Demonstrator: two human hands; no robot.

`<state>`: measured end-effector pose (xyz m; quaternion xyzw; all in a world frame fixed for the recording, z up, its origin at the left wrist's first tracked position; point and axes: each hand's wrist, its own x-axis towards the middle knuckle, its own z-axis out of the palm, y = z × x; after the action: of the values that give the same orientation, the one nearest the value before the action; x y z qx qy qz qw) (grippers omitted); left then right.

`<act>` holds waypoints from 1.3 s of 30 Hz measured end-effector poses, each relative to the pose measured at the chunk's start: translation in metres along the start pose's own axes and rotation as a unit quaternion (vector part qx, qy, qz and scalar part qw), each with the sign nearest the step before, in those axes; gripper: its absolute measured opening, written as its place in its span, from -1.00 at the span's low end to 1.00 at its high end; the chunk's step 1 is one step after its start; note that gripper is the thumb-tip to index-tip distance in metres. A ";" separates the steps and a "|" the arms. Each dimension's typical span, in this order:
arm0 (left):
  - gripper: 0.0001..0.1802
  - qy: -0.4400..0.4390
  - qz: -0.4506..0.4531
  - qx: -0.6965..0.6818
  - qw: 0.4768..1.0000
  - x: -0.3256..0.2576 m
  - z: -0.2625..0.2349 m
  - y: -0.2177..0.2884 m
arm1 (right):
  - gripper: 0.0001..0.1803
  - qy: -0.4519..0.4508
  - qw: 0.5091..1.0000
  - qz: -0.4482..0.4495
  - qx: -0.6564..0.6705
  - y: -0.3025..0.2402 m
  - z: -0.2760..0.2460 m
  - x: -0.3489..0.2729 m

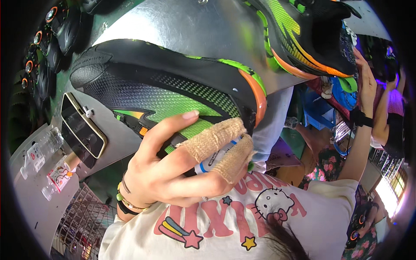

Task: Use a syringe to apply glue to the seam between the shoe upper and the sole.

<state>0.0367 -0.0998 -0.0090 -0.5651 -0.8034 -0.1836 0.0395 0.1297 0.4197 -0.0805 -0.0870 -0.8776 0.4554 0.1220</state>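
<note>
My left hand (186,160) is closed around the collar of a black sneaker (169,86) with green and orange patterning. The sneaker lies on its side, its toe toward the left. Tan tape wraps two of the fingers, and a white patch with a blue edge (219,157) shows between them. At the right, my right hand (366,80) is against the heel end of a second sneaker (299,39) in the same colours, which is tilted, with its opening toward the hand. Its fingers are partly hidden behind that shoe.
A grey metal tabletop (173,21) lies under the shoes. To the left are a phone (83,125), a white earbud (88,112), clear plastic bottles (41,149) and several black shoes (65,30). A wire basket (82,225) stands lower left; another person's arm (383,117) shows at far right.
</note>
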 end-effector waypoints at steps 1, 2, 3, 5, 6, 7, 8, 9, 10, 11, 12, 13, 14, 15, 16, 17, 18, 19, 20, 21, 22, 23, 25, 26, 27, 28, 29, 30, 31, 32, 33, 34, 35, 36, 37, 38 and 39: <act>-0.70 -0.005 -0.005 0.005 1.000 0.001 0.002 0.000 | -0.64 0.021 1.000 0.003 0.019 0.003 0.008 0.003; -0.70 0.018 -0.005 0.016 1.000 0.003 0.005 0.001 | -0.62 0.020 0.998 0.005 -0.053 0.010 0.007 0.006; -0.70 0.041 -0.004 0.028 0.999 0.004 0.006 0.001 | -0.62 0.019 0.999 0.003 -0.045 0.015 0.011 0.009; -0.68 0.032 0.021 0.030 0.999 0.011 0.000 -0.005 | -0.64 0.018 0.991 -0.024 -0.127 0.011 0.009 0.011; -0.66 0.023 0.045 0.033 0.998 0.015 -0.002 -0.008 | -0.64 0.020 0.991 -0.023 -0.128 0.012 0.008 0.012; -0.66 0.023 0.047 0.034 0.998 0.017 -0.001 -0.008 | -0.62 0.008 0.977 -0.075 -0.201 0.015 0.005 0.012; -0.65 0.041 0.043 0.034 0.998 0.020 0.000 -0.008 | -0.60 -0.005 0.954 -0.126 -0.273 0.019 0.002 0.010; -0.63 0.060 0.039 0.033 0.997 0.023 0.002 -0.008 | -0.60 -0.002 0.954 -0.125 -0.274 0.024 -0.002 0.006; -0.59 0.072 0.040 0.042 0.996 0.025 0.004 -0.007 | -0.62 0.008 0.955 -0.145 -0.259 0.028 -0.002 0.004; -0.59 0.072 0.042 0.043 0.996 0.026 0.006 -0.007 | -0.63 0.017 0.955 -0.164 -0.245 0.031 -0.004 0.002; -0.59 0.080 0.043 0.040 0.995 0.027 0.007 -0.007 | -0.63 0.019 0.955 -0.164 -0.246 0.031 -0.007 -0.003; -0.58 0.086 0.042 0.039 0.995 0.028 0.008 -0.007 | -0.63 0.047 0.969 -0.129 -0.206 0.022 -0.001 -0.007; -0.58 0.085 0.043 0.040 0.995 0.028 0.007 -0.006 | -0.62 0.074 0.979 -0.093 -0.166 0.014 0.001 -0.011; -0.59 0.076 0.033 0.031 0.996 0.029 0.006 -0.005 | -0.50 0.071 0.994 -0.078 0.037 0.014 -0.006 -0.015; -0.61 0.068 0.019 0.025 0.997 0.028 0.002 -0.004 | -0.37 0.078 0.993 -0.034 -0.083 -0.002 -0.011 -0.018; -0.61 0.066 0.016 0.030 0.997 0.030 -0.001 -0.003 | -0.24 0.085 0.976 0.011 -0.199 -0.019 -0.014 -0.024; -0.64 0.052 0.001 0.018 0.998 0.032 -0.004 -0.001 | -0.24 0.085 0.976 0.010 -0.199 -0.037 -0.015 -0.030; -0.66 0.036 -0.014 0.007 0.999 0.034 -0.008 0.001 | -0.13 0.083 0.993 -0.009 -0.088 -0.059 -0.011 -0.038; -0.66 0.035 -0.010 -0.001 0.999 0.034 -0.007 0.003 | -0.02 0.081 0.996 -0.022 0.017 -0.076 -0.006 -0.050; -0.68 0.021 -0.016 -0.014 1.000 0.033 -0.012 0.003 | 0.06 0.074 0.997 0.025 0.025 -0.093 0.000 -0.059; -0.69 0.005 -0.019 -0.025 0.999 0.033 -0.012 0.003 | 0.05 0.069 0.996 0.053 0.023 -0.103 0.011 -0.068; -0.69 0.003 -0.018 -0.026 1.000 0.031 -0.012 0.003 | 0.05 0.060 0.995 0.079 0.027 -0.110 0.024 -0.075; -0.68 0.027 0.012 -0.018 0.999 0.022 -0.011 0.003 | -0.05 0.062 0.990 0.111 0.061 -0.120 0.040 -0.091; -0.68 0.024 0.012 -0.019 0.999 0.021 -0.012 0.003 | -0.05 0.139 0.977 0.137 0.087 -0.127 0.047 -0.099; -0.69 0.022 0.009 -0.027 0.999 0.021 -0.013 0.003 | -0.05 0.215 0.957 0.161 0.113 -0.137 0.056 -0.105; -0.69 0.019 0.008 -0.035 0.999 0.023 -0.013 0.003 | -0.12 0.291 0.941 0.163 0.056 -0.152 0.071 -0.107; -0.69 0.017 0.006 -0.035 0.999 0.022 -0.014 0.003 | -0.12 0.288 0.942 0.165 0.057 -0.166 0.083 -0.109; -0.70 0.021 -0.005 -0.044 0.999 0.023 -0.012 0.003 | -0.23 0.290 0.945 0.132 -0.080 -0.176 0.093 -0.116; -0.70 0.025 -0.016 -0.052 0.998 0.023 -0.010 0.003 | -0.34 0.285 0.929 0.095 -0.216 -0.185 0.099 -0.123; -0.70 0.025 -0.016 -0.054 0.998 0.023 -0.008 0.003 | -0.34 0.284 0.929 0.096 -0.217 -0.194 0.102 -0.132; -0.70 0.039 -0.009 -0.049 0.998 0.022 -0.007 0.002 | -0.50 0.325 0.942 0.045 -0.065 -0.202 0.104 -0.141; -0.71 0.051 0.000 -0.047 0.998 0.021 -0.005 0.002 | -0.65 0.358 0.929 -0.005 0.087 -0.209 0.106 -0.147; -0.71 0.050 0.001 -0.051 0.997 0.021 -0.005 0.002 | -0.65 0.359 0.929 -0.002 0.084 -0.215 0.107 -0.146; -0.70 0.062 -0.003 -0.045 0.997 0.021 -0.005 0.003 | -0.57 0.247 0.927 0.011 0.283 -0.221 0.106 -0.143; -0.69 0.075 -0.007 -0.042 0.996 0.021 -0.006 0.002 | -0.47 0.123 0.876 0.024 0.465 -0.228 0.109 -0.139; -0.69 0.077 -0.003 -0.050 0.996 0.023 -0.006 0.001 | -0.47 0.127 0.879 0.028 0.458 -0.230 0.118 -0.133; -0.69 0.048 -0.001 -0.051 0.998 0.025 -0.009 0.000 | -0.50 0.079 0.899 0.003 0.431 -0.232 0.133 -0.121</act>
<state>0.0265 -0.0803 0.0066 -0.5558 -0.7910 -0.2512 0.0489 0.1964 0.1518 0.0199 -0.0640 -0.5828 0.7810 0.2154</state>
